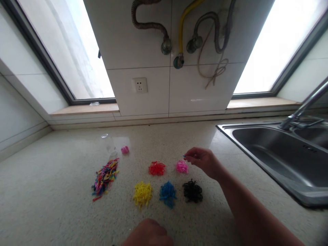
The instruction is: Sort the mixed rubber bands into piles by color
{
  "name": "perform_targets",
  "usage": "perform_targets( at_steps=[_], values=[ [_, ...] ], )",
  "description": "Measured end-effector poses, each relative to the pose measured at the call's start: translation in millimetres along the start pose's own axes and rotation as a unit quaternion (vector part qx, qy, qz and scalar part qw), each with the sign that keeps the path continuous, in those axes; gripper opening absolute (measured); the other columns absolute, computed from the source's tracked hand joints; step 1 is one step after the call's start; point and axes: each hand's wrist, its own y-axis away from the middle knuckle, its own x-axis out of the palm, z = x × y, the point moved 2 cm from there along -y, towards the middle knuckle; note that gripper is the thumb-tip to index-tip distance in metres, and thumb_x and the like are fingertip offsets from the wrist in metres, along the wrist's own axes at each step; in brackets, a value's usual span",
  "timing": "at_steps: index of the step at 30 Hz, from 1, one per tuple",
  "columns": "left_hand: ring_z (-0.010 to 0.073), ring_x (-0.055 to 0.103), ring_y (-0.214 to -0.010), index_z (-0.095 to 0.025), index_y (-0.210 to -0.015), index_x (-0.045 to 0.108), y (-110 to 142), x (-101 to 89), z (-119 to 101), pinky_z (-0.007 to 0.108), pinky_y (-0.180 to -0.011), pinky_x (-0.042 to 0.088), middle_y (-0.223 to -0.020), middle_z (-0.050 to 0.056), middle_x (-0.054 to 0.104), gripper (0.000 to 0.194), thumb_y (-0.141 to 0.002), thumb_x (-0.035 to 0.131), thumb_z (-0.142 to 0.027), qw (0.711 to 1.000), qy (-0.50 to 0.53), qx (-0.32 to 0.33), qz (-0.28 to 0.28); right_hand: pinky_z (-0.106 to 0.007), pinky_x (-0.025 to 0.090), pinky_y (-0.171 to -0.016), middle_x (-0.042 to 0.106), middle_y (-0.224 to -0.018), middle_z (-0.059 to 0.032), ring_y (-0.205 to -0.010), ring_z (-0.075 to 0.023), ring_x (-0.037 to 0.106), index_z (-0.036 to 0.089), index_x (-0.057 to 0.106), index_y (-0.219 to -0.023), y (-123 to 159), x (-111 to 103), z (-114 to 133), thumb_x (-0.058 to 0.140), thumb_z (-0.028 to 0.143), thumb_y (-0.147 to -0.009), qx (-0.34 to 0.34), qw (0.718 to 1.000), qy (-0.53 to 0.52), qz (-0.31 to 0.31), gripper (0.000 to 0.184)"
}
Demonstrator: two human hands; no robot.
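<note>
Just above the pink pile of small rubber bands (181, 166), my right hand (201, 160) is closed in a pinch, with a tiny blue rubber band (184, 156) showing at the fingertips. At the bottom edge, my left hand (150, 234) is curled like a fist; its fingertips and anything in them are hidden. Separate piles of red bands (156, 168), yellow bands (142, 194), blue bands (167, 194) and black bands (192, 191) lie between and around the hands. A larger mixed-colour heap of bands (105, 178) lies to the left.
Behind the mixed heap are a clear plastic container (110, 147) lying on the counter and a small pink object (125, 149). A steel sink (266, 160) with a faucet (294, 118) takes up the right side. Pipes and a socket (140, 85) are on the tiled wall.
</note>
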Motion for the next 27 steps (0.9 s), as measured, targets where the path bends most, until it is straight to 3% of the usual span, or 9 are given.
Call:
perform_targets(
  at_steps=[3, 13, 21, 27],
  values=[
    [0.0104, 0.030, -0.038, -0.019, -0.065, 0.042, -6, -6.8, -4, 0.028, -0.039, 0.015, -0.044, -0.005, 0.038, 0.051, -0.109, 0.020, -0.030, 1.000, -0.005, 0.002, -0.016, -0.025, 0.050, -0.057, 0.071, -0.073, -0.0041, -0.063, -0.0121, 0.061, 0.016, 0.074, -0.087, 1, -1, -1, 0.072, 0.043, -0.080, -0.001, 1.000, 0.000, 0.013, 0.028],
    [0.0122, 0.033, -0.041, -0.021, -0.078, 0.050, -3, -8.2, -6, 0.031, -0.041, 0.018, -0.047, -0.006, 0.042, 0.039, -0.109, 0.027, -0.029, 0.999, -0.024, 0.006, 0.024, -0.027, 0.052, -0.063, 0.073, -0.078, -0.0052, -0.068, -0.0138, 0.063, 0.017, 0.075, -0.086, 6, 9, 7, 0.072, 0.041, -0.082, -0.026, 0.996, 0.031, 0.079, 0.024],
    [0.0113, 0.034, -0.040, -0.020, -0.074, 0.046, -5, -9.8, -7, 0.031, -0.041, 0.016, -0.047, -0.006, 0.042, 0.041, -0.109, 0.026, -0.029, 0.999, -0.031, 0.009, 0.024, -0.026, 0.050, -0.064, 0.071, -0.076, -0.0035, -0.069, -0.0132, 0.062, 0.017, 0.074, -0.085, 7, 16, 6, 0.072, 0.035, -0.083, -0.019, 0.990, 0.058, 0.126, 0.018],
    [0.0126, 0.036, -0.041, -0.021, -0.078, 0.049, -5, -12.3, -9, 0.032, -0.041, 0.020, -0.048, -0.005, 0.043, 0.038, -0.108, 0.028, -0.027, 0.999, -0.047, 0.003, 0.027, -0.027, 0.049, -0.070, 0.070, -0.085, -0.0050, -0.075, -0.0142, 0.062, 0.018, 0.074, -0.086, 10, 23, 12, 0.070, 0.033, -0.085, -0.058, 0.977, 0.106, 0.176, 0.015]
  ],
)
